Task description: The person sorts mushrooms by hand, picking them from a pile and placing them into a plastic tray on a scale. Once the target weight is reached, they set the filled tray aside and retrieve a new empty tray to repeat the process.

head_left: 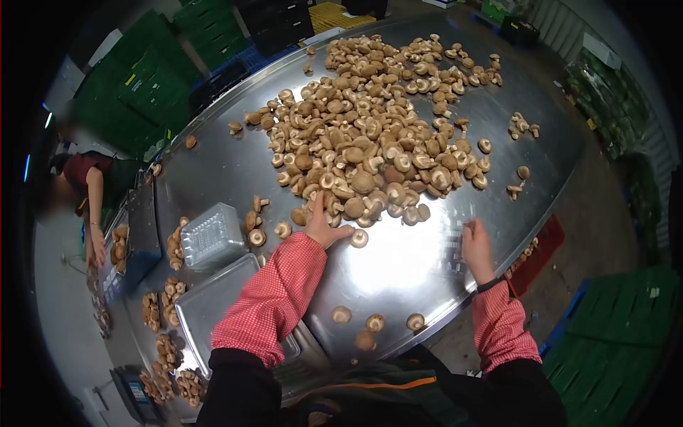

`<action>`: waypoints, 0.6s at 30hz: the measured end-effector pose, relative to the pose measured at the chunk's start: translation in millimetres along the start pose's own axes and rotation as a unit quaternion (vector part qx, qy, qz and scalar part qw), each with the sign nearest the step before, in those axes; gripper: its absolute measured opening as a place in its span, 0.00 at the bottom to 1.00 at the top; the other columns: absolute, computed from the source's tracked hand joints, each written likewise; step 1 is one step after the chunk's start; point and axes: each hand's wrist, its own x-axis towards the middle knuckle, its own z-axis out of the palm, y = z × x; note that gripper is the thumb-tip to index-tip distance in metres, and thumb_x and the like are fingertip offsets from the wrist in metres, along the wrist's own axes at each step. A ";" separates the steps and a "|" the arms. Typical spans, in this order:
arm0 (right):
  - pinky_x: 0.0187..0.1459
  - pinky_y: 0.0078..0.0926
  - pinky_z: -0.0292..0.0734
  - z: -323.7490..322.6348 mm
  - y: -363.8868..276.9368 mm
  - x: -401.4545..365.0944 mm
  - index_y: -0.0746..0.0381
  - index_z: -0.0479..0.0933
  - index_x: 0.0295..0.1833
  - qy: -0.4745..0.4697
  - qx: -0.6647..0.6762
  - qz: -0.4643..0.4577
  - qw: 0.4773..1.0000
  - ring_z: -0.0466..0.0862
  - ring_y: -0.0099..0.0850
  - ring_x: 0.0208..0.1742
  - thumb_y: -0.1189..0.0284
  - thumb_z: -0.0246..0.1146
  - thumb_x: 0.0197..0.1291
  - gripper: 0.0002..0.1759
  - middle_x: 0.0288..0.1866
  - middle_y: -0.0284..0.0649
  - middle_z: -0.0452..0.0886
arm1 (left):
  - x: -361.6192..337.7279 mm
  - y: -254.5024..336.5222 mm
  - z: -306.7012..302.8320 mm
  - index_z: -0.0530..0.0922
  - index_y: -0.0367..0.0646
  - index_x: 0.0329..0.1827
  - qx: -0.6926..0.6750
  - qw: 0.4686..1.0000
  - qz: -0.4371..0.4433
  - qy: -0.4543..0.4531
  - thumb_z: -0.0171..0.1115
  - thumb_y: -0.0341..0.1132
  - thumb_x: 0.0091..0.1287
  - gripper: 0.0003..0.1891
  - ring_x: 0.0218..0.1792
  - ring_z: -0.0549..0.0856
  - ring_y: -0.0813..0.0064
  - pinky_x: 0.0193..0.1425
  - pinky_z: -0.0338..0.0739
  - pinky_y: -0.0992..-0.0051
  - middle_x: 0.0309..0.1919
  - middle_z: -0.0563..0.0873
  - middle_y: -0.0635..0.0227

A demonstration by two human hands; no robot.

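Note:
A large heap of brown shiitake mushrooms (363, 135) lies on the metal table (235, 164). At the heap's near edge, my left hand (324, 226) is open, thumb and forefinger spread. Its fingertips reach the mushrooms, and a single mushroom (359, 238) sits by the thumb. My right hand (477, 250) is over the table's right side, apart from the heap. Its fingers are curled in, and whatever they may hold is hidden. Several loose mushrooms (366, 341) lie near the front edge, between my forearms. Both forearms wear red checked sleeves.
A clear plastic tray (212, 238) and a metal tray (192, 306) lie left of my left arm. Beyond them stand groups of packed mushrooms (171, 302) and a weighing scale (139, 393). Another person's arm (96, 199) reaches in at far left. A red crate (537, 256) is below the right edge.

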 end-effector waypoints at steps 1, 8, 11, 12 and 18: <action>0.45 0.44 0.80 10.0 -0.8 4.4 0.65 0.75 0.51 -0.011 0.013 -0.010 1.000 0.87 0.51 0.42 0.70 0.52 0.72 0.11 0.41 0.55 0.86 | 3.5 3.0 3.2 0.42 0.51 0.85 0.025 1.000 0.000 -0.003 0.87 0.47 0.44 0.71 0.76 0.66 0.46 0.79 0.64 0.58 0.74 0.65 0.39; 0.31 0.32 0.78 53.4 -51.1 19.8 0.61 0.75 0.53 -0.098 0.098 -0.049 0.989 0.83 0.32 0.24 0.70 0.51 0.74 0.10 0.25 0.40 0.81 | 7.6 31.4 18.6 0.50 0.52 0.84 0.072 0.992 0.104 -0.013 0.89 0.39 0.41 0.68 0.74 0.69 0.50 0.78 0.68 0.60 0.71 0.66 0.46; 0.30 0.30 0.78 52.8 -72.6 16.6 0.61 0.74 0.54 -0.139 0.089 -0.016 0.986 0.81 0.30 0.22 0.70 0.51 0.75 0.11 0.25 0.39 0.81 | -7.5 37.8 28.5 0.53 0.51 0.83 0.043 0.994 0.102 -0.015 0.90 0.40 0.40 0.66 0.73 0.69 0.49 0.78 0.68 0.59 0.71 0.66 0.47; 0.30 0.30 0.78 55.2 -69.7 16.0 0.61 0.74 0.54 -0.148 0.110 -0.010 0.983 0.80 0.29 0.22 0.69 0.51 0.76 0.11 0.26 0.38 0.80 | -14.4 41.8 34.6 0.53 0.51 0.83 0.025 0.994 0.103 -0.015 0.90 0.41 0.40 0.66 0.73 0.69 0.50 0.78 0.68 0.59 0.71 0.66 0.47; 0.34 0.29 0.78 60.6 -80.6 -2.2 0.64 0.74 0.53 -0.186 0.228 0.115 0.949 0.80 0.25 0.27 0.62 0.50 0.80 0.16 0.32 0.37 0.81 | -53.9 69.0 83.3 0.56 0.52 0.80 -0.108 0.986 0.126 0.015 0.85 0.31 0.41 0.60 0.67 0.73 0.49 0.72 0.73 0.61 0.65 0.69 0.50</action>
